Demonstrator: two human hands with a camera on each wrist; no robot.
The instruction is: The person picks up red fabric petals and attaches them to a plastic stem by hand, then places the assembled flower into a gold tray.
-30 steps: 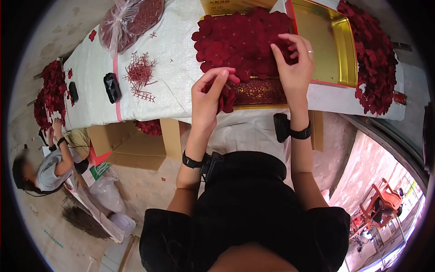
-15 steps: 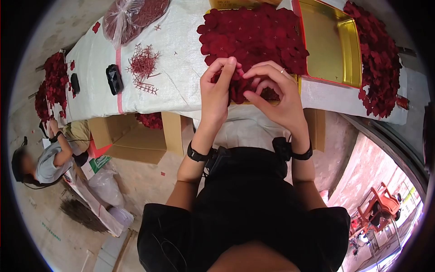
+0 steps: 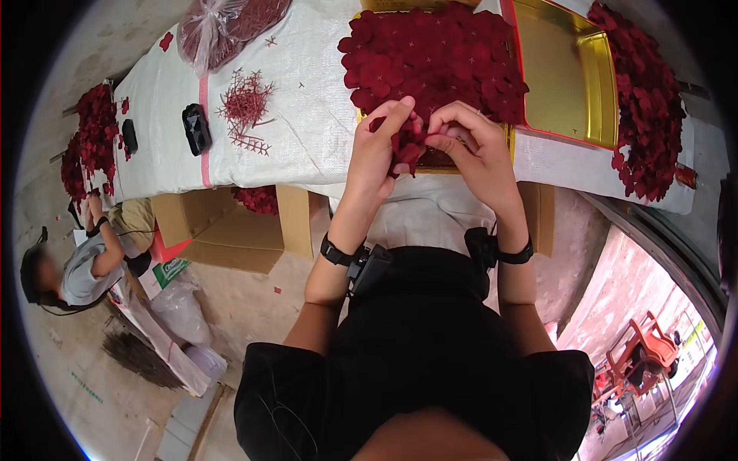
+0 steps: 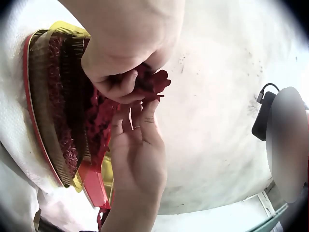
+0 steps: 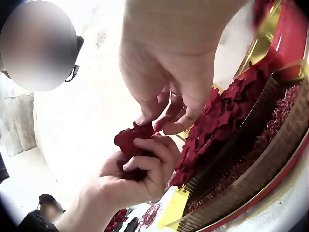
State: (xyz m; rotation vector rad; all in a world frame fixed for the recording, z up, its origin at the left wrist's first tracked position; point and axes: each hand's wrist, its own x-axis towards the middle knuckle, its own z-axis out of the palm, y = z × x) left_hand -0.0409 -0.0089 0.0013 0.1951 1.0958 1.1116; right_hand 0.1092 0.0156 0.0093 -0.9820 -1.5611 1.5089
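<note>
My left hand (image 3: 370, 157) holds a small bunch of dark red, flower-shaped petal pieces (image 3: 406, 150) between curled fingers and thumb. Close on its right, my right hand (image 3: 484, 157) has thumb and forefinger drawn together at the bunch's edge. In the right wrist view, the right fingertips pinch the edge of a red petal piece (image 5: 126, 140) above the left fingers. Both hands are just over the near side of a box (image 5: 236, 186) with ribbed, see-through walls and small dark red sprigs (image 4: 67, 140) inside. A bed of overlapping petal pieces (image 3: 430, 61) with small cross-shaped centres covers its far part.
An open gold-lined red box (image 3: 565, 73) stands right of the bed, with a petal heap (image 3: 646, 107) beyond. Leftward lie loose sprigs (image 3: 246, 104), a black object (image 3: 196, 129) and a bag of sprigs (image 3: 231, 34). Another person (image 3: 84, 269) works at far left.
My right hand came from over the petal bed back toward me and left, reaching the bunch in my left hand. The right thumb and forefinger have closed together there.
</note>
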